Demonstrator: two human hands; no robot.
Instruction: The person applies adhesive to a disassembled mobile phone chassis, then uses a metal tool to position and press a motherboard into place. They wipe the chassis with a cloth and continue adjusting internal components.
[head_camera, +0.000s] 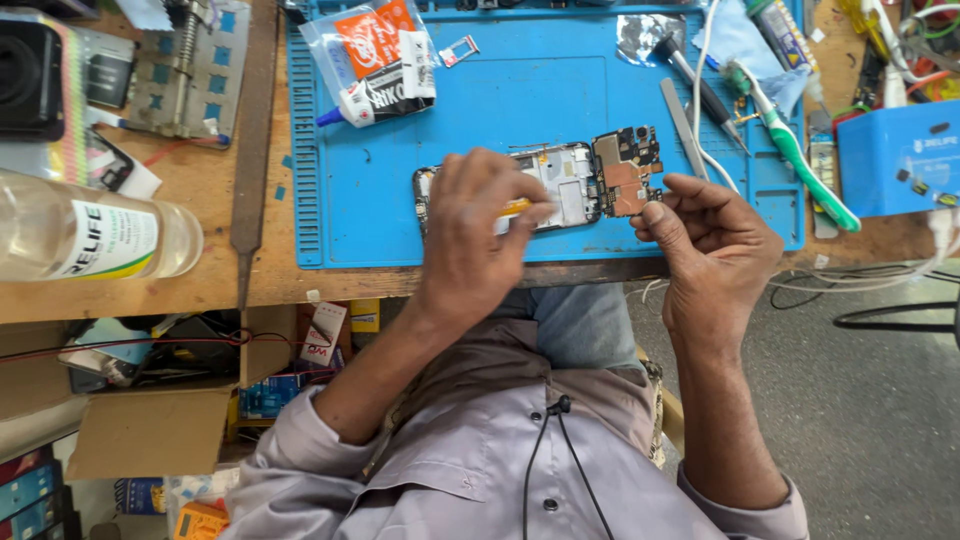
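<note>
On blue mat (400, 180) | left hand (478, 235) on opened phone (575, 180) (yellow tool) | right hand (715, 250) at circuit board (626, 170)

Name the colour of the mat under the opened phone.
Blue mat, clearest in the head view.

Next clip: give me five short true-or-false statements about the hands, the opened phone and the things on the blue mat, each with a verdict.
1. The opened phone lies on the blue mat. True.
2. The left hand holds a yellow-tipped tool over the phone. True.
3. The right hand grips the green toothbrush. False: the toothbrush lies apart on the mat's right side; the right hand touches the circuit board.
4. The circuit board sits at the phone's right end. True.
5. The clear bottle stands upright on the mat. False: it lies on its side on the wooden bench, left of the mat.
</note>
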